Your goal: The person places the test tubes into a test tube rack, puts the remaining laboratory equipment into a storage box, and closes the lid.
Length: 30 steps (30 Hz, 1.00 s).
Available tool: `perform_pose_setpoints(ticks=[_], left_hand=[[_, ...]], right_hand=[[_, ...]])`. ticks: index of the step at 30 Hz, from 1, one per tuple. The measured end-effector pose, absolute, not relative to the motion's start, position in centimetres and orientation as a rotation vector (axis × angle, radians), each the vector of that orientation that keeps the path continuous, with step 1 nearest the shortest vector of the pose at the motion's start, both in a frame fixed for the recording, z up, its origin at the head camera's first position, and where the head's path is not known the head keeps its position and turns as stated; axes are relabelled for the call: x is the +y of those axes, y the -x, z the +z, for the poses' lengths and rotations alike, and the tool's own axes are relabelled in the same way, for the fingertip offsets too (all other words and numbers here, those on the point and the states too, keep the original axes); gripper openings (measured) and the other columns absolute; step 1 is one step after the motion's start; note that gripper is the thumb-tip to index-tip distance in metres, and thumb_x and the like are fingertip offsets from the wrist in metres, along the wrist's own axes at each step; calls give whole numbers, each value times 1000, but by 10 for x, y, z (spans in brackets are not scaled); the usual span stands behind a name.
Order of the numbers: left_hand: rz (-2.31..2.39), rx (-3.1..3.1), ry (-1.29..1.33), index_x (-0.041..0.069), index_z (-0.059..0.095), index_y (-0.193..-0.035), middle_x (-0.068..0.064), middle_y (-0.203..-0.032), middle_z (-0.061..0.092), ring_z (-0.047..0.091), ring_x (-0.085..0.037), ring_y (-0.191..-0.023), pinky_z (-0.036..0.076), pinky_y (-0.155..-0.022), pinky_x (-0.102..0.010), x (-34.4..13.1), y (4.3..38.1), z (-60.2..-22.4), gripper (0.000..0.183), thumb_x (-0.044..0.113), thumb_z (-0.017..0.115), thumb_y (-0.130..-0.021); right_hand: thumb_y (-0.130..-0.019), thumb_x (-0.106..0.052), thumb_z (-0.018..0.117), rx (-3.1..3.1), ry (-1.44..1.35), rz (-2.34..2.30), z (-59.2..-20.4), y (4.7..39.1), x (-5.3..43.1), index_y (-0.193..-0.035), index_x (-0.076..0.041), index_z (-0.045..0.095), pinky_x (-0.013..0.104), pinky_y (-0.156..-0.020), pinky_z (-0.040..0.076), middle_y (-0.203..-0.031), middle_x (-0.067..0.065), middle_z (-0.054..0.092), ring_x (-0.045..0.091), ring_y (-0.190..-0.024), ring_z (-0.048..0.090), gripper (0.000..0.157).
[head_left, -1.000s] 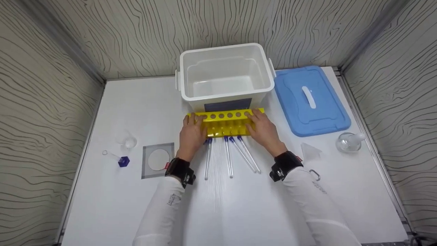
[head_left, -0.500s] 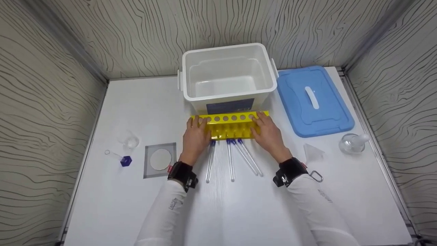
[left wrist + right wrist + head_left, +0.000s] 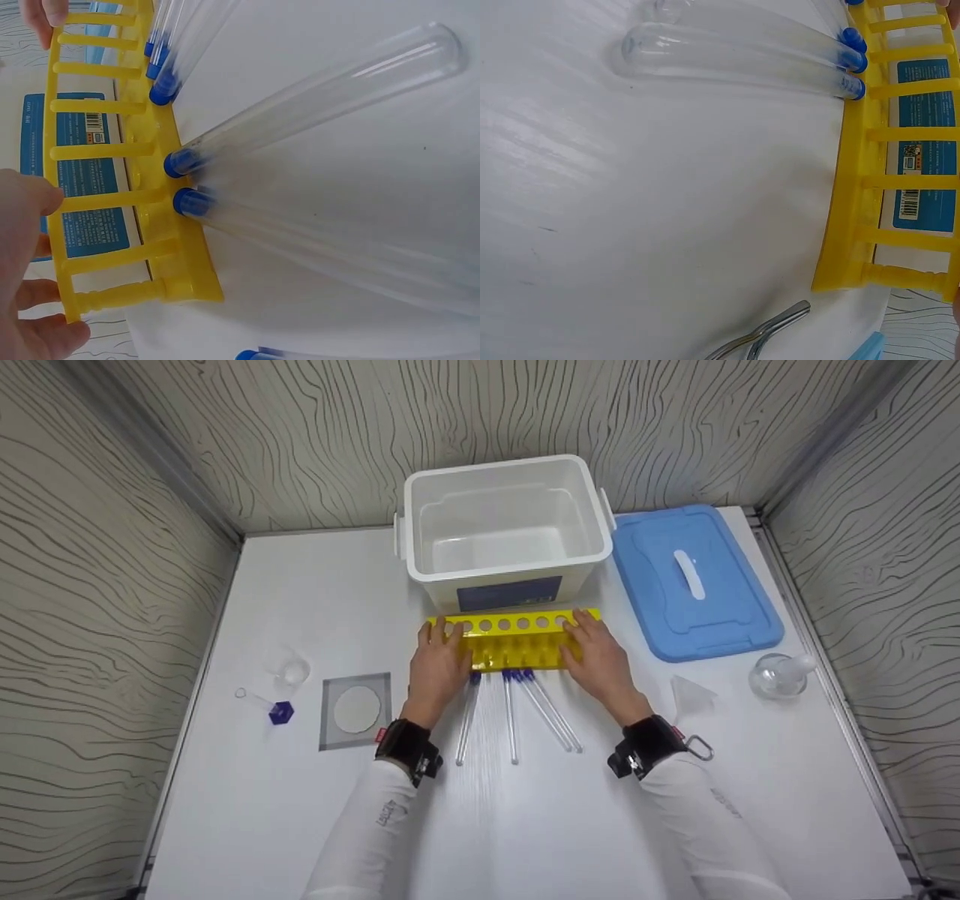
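Note:
Both hands grip a yellow test tube rack [image 3: 517,652], one at each end, in front of the white box. My left hand [image 3: 439,671] has its fingers over the top bar; in the left wrist view, thumb and fingers lie around that bar. My right hand [image 3: 598,664] holds the other end, fingers on top and thumb at the front. In the right wrist view only bits of fingers show at the edge. Clear test tubes with blue caps lie in front of the rack, including one tube [image 3: 322,94] whose cap is right at the rack's base.
Behind stands an open white box [image 3: 510,525], with a blue lid [image 3: 697,585] at its right. A glass bottle [image 3: 778,676] and a clear funnel-like piece [image 3: 691,697] lie rightward. At left are a grey square mat [image 3: 356,711], glassware [image 3: 292,671], a purple-based piece [image 3: 281,712]. Metal tongs-like tool [image 3: 769,330] nearby.
The rack has slid slightly toward me, away from the box, with both hands still on it. The tubes in front of it have shifted toward me too. The head view has turned a little.

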<state>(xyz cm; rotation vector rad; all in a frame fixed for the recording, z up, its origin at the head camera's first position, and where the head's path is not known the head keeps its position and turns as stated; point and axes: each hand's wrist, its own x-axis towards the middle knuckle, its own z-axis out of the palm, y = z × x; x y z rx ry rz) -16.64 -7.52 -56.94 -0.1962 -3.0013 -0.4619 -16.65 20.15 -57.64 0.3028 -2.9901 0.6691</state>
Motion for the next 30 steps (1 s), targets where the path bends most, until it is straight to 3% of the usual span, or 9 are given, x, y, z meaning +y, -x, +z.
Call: perform_pose_setpoints(ticks=[16, 25, 30], left_hand=[[-483, -2979, 240, 13, 55, -142, -19, -151, 47, 44, -41, -139, 54, -100, -46, -72, 162, -568, 52, 34, 65, -94], [-453, -2955, 252, 13, 57, -140, -20, -148, 49, 45, -40, -137, 57, -96, -46, -74, 159, -572, 52, 34, 67, -93], [-458, -2986, 229, 14, 55, -141, -18, -150, 47, 44, -40, -139, 55, -99, -46, -73, 159, -572, 53, 35, 66, -94]], right_hand=[[-98, -29, 56, -3002, -298, 641, -569, 159, 206, -142, -5, 54, 50, -121, 31, -156, 16, 42, 34, -145, 39, 50], [-99, -29, 55, -2929, -336, 637, -560, 163, 203, -139, -3, 55, 53, -112, 43, -146, 22, 51, 39, -134, 51, 48], [-104, -29, 46, -2927, -325, 595, -560, 172, 200, -144, 3, 47, 55, -119, 33, -149, 25, 47, 40, -140, 44, 51]])
